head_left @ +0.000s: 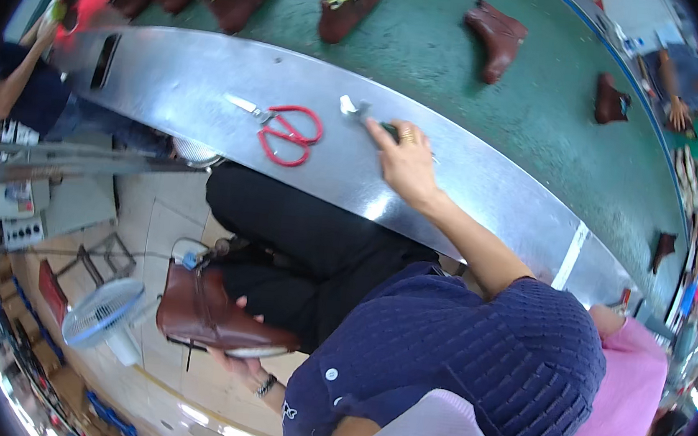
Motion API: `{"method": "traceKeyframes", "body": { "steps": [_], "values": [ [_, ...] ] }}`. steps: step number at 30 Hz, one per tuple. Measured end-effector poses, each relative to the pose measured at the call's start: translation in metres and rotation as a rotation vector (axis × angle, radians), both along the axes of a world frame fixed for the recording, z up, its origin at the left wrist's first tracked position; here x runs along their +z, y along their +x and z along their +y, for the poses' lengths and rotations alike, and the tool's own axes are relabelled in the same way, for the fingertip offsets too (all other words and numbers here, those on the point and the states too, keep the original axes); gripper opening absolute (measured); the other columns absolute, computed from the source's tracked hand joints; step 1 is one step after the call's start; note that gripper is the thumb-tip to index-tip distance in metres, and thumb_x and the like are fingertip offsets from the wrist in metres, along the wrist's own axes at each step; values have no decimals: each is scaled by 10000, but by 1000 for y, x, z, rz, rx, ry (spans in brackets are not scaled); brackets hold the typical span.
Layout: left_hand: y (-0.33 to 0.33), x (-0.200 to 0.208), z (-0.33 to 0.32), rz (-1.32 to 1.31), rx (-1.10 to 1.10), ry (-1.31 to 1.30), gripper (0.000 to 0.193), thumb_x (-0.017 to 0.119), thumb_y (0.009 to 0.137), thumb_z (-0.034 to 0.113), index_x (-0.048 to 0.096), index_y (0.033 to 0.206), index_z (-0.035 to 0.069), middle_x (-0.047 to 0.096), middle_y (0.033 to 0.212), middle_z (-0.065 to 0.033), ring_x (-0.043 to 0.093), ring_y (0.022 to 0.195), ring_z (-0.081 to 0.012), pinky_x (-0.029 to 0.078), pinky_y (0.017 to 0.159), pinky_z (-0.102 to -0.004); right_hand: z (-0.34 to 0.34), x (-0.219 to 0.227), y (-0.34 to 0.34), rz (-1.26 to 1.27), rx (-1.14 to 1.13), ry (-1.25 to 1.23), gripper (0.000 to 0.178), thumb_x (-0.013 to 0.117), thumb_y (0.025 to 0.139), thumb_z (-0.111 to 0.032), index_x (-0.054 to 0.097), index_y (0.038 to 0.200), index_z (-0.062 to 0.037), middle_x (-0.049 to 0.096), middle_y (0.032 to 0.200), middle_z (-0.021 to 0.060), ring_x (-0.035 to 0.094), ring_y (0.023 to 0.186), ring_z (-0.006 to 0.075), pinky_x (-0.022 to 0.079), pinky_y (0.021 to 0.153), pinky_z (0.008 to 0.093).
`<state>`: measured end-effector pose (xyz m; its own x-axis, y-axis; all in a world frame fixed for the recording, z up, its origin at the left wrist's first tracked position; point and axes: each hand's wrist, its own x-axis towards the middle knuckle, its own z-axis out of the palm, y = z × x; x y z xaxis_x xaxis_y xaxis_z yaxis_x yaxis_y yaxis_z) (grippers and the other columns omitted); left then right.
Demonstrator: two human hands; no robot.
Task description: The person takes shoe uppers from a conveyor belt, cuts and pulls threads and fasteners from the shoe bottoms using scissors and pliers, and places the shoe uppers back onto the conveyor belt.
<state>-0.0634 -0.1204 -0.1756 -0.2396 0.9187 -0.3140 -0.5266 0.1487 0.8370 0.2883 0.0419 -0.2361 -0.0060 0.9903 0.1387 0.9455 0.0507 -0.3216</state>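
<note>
My left hand (pixel 244 365) is closed around a brown leather ankle boot (pixel 206 309) from below; the boot's toe points right and much of the hand is hidden behind it. A bracelet sits on that wrist. Over the metal bench ledge (pixel 187 64) my right hand (pixel 410 163) is closed on a hammer-like tool (pixel 362 112). It has a dark handle and a shiny metal head, but motion blur hides the head's exact shape. Left of this hand, red-handled scissors (pixel 291 135) lie on the ledge with the blades pointing left.
Beyond the ledge, a green conveyor belt (pixel 415 52) carries several brown boots (pixel 498 41). A white fan (pixel 108 317) stands on the floor at left. Co-workers' arms (pixel 23 73) show at far left and far right; someone in pink (pixel 622 387) sits beside me.
</note>
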Motion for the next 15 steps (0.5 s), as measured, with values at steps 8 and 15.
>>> {"method": "traceKeyframes", "body": {
  "steps": [8, 15],
  "values": [
    [2, 7, 5, 39, -98, -95, 770, 432, 853, 581, 227, 1389, 67, 473, 1232, -237, 536, 1056, -367, 541, 700, -504, 25, -12, -74, 289, 242, 240, 460, 565, 754, -52, 507, 1209, -77, 444, 1238, 185, 432, 1158, 364, 393, 950, 426],
    [-5, -13, 26, -173, -90, -173, 632, 442, 901, 480, 311, 1352, 58, 497, 1234, -191, 562, 1016, -378, 513, 802, -469, 68, -18, -107, 280, 198, 1, 250, 552, 778, -104, 493, 974, 40, 540, 1024, 239, 558, 963, 366, 502, 765, 414]
  ]
}}
